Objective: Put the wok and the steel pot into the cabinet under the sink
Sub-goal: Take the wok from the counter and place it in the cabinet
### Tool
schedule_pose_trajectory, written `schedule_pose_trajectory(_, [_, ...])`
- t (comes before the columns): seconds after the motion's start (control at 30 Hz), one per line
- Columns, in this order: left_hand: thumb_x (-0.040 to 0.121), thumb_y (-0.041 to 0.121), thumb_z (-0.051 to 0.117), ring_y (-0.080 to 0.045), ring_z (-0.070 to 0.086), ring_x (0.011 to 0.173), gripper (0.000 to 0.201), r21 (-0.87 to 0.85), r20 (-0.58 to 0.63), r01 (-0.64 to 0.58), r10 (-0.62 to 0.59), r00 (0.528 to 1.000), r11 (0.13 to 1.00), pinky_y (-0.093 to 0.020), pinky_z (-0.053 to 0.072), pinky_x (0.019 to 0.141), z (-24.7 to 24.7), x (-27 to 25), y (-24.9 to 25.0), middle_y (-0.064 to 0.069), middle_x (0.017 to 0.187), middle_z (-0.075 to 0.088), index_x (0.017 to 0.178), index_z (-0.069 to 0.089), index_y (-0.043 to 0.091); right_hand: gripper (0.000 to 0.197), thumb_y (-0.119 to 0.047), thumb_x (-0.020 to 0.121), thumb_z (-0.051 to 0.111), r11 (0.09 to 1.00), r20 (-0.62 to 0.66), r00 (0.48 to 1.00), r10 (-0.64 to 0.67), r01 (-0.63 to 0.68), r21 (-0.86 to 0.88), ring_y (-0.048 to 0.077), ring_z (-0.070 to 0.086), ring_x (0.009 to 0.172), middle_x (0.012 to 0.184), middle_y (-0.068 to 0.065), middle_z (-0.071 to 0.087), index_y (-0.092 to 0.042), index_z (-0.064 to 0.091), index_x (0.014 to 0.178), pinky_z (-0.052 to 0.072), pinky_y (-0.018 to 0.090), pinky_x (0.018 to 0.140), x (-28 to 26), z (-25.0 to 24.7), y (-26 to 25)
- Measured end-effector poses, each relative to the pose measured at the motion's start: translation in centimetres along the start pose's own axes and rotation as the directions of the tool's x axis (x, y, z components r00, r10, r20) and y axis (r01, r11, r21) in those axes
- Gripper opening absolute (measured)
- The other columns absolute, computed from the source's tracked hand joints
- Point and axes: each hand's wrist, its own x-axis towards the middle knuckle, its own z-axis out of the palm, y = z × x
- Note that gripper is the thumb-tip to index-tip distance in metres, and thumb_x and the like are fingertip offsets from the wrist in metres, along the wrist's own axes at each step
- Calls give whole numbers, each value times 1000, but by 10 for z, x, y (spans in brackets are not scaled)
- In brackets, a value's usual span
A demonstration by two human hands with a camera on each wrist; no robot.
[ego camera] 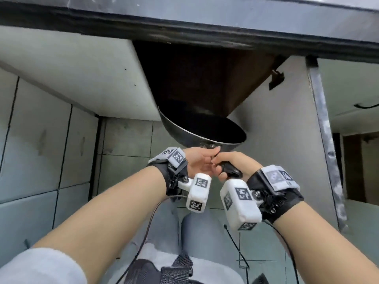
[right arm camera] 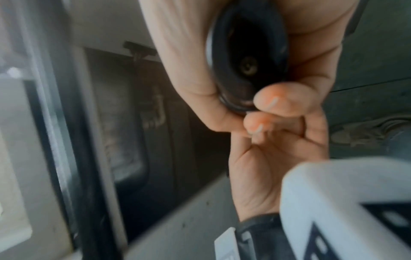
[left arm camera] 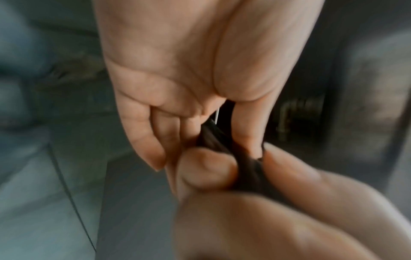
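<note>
The black wok (ego camera: 202,128) hangs tilted at the mouth of the open under-sink cabinet (ego camera: 194,78), its far rim inside the dark opening. My right hand (ego camera: 223,169) grips the end of the wok's black handle (ego camera: 229,171), fingers curled round it (right arm camera: 244,61). My left hand (ego camera: 209,158) pinches the same handle (left arm camera: 222,140) closer to the bowl, thumb on one side and fingers on the other. Both hands touch each other. The steel pot is not in view.
The cabinet's pale left door (ego camera: 71,78) and grey right door (ego camera: 276,140) stand swung open on either side. A dark countertop edge (ego camera: 184,21) runs overhead. A pipe (left arm camera: 286,119) shows inside the cabinet. Grey floor tiles (ego camera: 127,136) lie below.
</note>
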Motion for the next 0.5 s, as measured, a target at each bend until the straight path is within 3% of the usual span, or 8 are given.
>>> schedule_pose_trajectory(0.07, [93,36,44,-9,49,73,32,120,-29,-27,31,999,992,-25,38,100,-24,26,29,6,52,61,76,59,13,6,-6,86,47,997,13,1000,-18,17,78,7,43,32,58,5,41,-5,53,85,35,13,28,33,-2,-15])
schedule_pose_trajectory(0.1, [93,34,44,-9,51,75,29,173,-50,-46,55,997,984,-27,37,104,-37,40,41,7,55,63,78,58,14,4,-5,86,48,995,18,999,-34,32,99,8,42,32,57,5,42,-5,52,85,34,13,28,52,-3,-23])
schedule_pose_trajectory(0.23, [93,31,46,-10,54,73,23,194,-104,-142,164,981,971,-21,45,78,-79,90,80,11,52,68,81,59,16,23,-6,88,48,992,2,996,-91,91,83,9,39,25,41,3,46,-6,46,65,30,10,27,119,-6,-58])
schedule_pose_trajectory(0.37, [92,30,47,-10,55,65,21,167,-178,-224,253,951,960,-21,44,69,-108,126,112,8,53,64,80,55,15,25,-5,89,48,979,14,980,-200,200,-22,9,42,22,39,2,49,-4,50,64,31,10,28,174,-7,-97])
schedule_pose_trajectory(0.43, [92,28,48,-7,57,51,20,129,-187,-260,281,941,957,-22,45,66,-121,140,127,9,45,60,80,53,14,25,-3,88,47,966,47,966,-253,255,-45,8,44,23,34,-1,50,-4,51,64,32,10,28,198,-8,-113])
schedule_pose_trajectory(0.5, [91,27,50,-6,56,42,18,79,-226,-301,311,923,950,-21,47,59,-135,156,139,7,48,59,81,54,14,23,-2,86,50,953,53,957,-286,290,-87,7,44,23,34,-1,50,-4,52,63,33,10,28,224,-11,-127])
